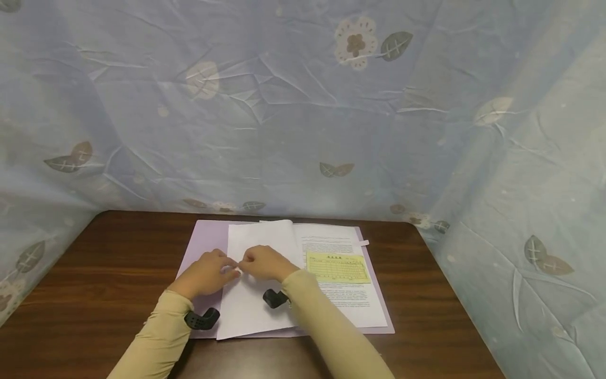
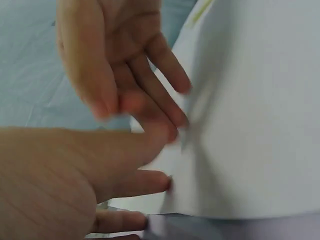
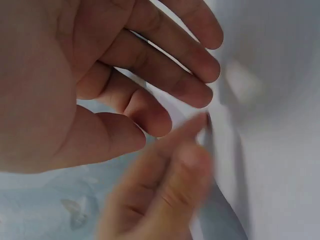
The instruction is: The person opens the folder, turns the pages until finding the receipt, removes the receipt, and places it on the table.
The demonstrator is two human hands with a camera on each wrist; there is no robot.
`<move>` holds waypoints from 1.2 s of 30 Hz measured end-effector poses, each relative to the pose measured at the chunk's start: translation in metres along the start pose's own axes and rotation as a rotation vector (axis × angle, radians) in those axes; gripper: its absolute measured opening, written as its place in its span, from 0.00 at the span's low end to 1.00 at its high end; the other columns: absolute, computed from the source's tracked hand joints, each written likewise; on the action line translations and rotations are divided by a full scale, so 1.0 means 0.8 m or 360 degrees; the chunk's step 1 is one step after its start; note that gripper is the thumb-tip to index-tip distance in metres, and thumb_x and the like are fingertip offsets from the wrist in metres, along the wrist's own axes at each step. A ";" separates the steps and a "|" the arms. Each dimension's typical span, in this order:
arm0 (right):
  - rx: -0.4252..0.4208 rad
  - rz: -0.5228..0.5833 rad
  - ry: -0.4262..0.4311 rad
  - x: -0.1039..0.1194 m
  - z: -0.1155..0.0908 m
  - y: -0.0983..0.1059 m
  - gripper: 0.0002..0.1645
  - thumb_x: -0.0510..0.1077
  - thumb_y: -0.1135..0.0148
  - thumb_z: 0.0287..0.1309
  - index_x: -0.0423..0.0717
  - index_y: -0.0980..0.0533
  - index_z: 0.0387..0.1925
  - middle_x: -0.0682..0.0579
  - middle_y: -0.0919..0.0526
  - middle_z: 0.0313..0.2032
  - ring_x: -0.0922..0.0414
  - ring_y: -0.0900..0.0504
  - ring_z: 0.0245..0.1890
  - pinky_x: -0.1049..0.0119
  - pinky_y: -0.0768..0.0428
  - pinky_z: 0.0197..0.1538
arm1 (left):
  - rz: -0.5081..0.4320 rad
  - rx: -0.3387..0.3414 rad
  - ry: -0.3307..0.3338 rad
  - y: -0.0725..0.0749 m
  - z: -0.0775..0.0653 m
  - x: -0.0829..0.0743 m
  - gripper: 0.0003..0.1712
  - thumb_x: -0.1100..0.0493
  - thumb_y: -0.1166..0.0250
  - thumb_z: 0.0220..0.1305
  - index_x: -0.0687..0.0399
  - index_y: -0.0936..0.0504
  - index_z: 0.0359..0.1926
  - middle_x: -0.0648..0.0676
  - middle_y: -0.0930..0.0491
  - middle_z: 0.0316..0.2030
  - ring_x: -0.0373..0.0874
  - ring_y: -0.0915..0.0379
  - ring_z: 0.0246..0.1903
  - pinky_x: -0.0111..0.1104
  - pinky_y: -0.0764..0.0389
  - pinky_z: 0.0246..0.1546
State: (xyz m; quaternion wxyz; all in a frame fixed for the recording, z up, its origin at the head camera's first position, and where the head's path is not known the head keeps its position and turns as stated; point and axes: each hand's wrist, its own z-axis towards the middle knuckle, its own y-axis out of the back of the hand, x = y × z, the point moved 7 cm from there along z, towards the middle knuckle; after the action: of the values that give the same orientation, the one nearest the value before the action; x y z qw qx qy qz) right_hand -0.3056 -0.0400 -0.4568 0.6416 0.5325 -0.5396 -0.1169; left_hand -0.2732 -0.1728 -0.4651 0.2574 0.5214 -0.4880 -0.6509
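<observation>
A white blank-looking sheet (image 1: 258, 310) lies over the left part of a purple folder (image 1: 208, 231). My left hand (image 1: 205, 275) is over the sheet's left edge, its thumb and index fingertip parted in the head view. Reaching across from the right, my right hand (image 1: 266, 263) has its fingertips close to the left ones. In the right wrist view, the right fingers (image 3: 175, 82) extend toward the paper, with a gap between them and the thumb. A small pale strip (image 3: 245, 84) shows blurred against the sheet there. The left fingers are blurred in that view.
On the right, a printed page (image 1: 347, 310) carries a yellow form slip (image 1: 338, 267). A white tab (image 1: 361, 243) sticks out past that page's right edge. The brown wooden table (image 1: 94, 295) meets a patterned pale curtain (image 1: 284, 158) at the back and sides.
</observation>
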 end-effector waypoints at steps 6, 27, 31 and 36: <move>-0.0138 0.0102 -0.0019 -0.058 -0.047 0.043 0.12 0.51 0.40 0.72 0.53 0.21 0.30 0.59 0.21 0.27 0.61 0.25 0.27 0.66 0.25 0.34 | 0.0031 -0.0008 0.0122 -0.010 -0.002 0.000 0.41 0.34 0.22 0.51 0.56 0.17 0.58 0.70 0.26 0.62 0.71 0.30 0.61 0.68 0.27 0.55; -0.0515 0.0068 -0.0585 -0.299 -0.173 0.139 0.26 0.47 0.36 0.67 0.38 0.24 0.62 0.47 0.22 0.41 0.51 0.24 0.40 0.58 0.26 0.42 | -0.0030 0.0161 0.0257 -0.008 -0.011 0.017 0.51 0.45 0.20 0.51 0.62 0.28 0.71 0.80 0.45 0.73 0.80 0.50 0.72 0.78 0.44 0.61; -0.0467 0.0074 -0.0528 -0.303 -0.172 0.132 0.27 0.46 0.36 0.68 0.36 0.24 0.63 0.48 0.22 0.41 0.52 0.25 0.41 0.57 0.28 0.44 | -0.0029 0.0184 0.0250 -0.006 -0.010 0.014 0.50 0.46 0.20 0.52 0.63 0.28 0.71 0.81 0.44 0.72 0.80 0.48 0.71 0.79 0.43 0.60; -0.0495 0.0092 -0.0531 -0.310 -0.174 0.130 0.22 0.44 0.33 0.66 0.39 0.21 0.58 0.50 0.22 0.39 0.53 0.25 0.41 0.57 0.28 0.45 | 0.0029 0.0222 0.0242 -0.007 -0.008 0.010 0.49 0.45 0.21 0.55 0.62 0.29 0.72 0.81 0.45 0.73 0.80 0.49 0.71 0.80 0.44 0.59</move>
State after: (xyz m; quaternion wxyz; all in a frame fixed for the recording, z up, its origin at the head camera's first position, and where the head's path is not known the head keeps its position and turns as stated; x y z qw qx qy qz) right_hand -0.3333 0.2594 -0.4928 0.6209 0.3850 -0.6287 -0.2667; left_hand -0.2689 -0.1796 -0.4731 0.2628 0.5814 -0.5160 -0.5716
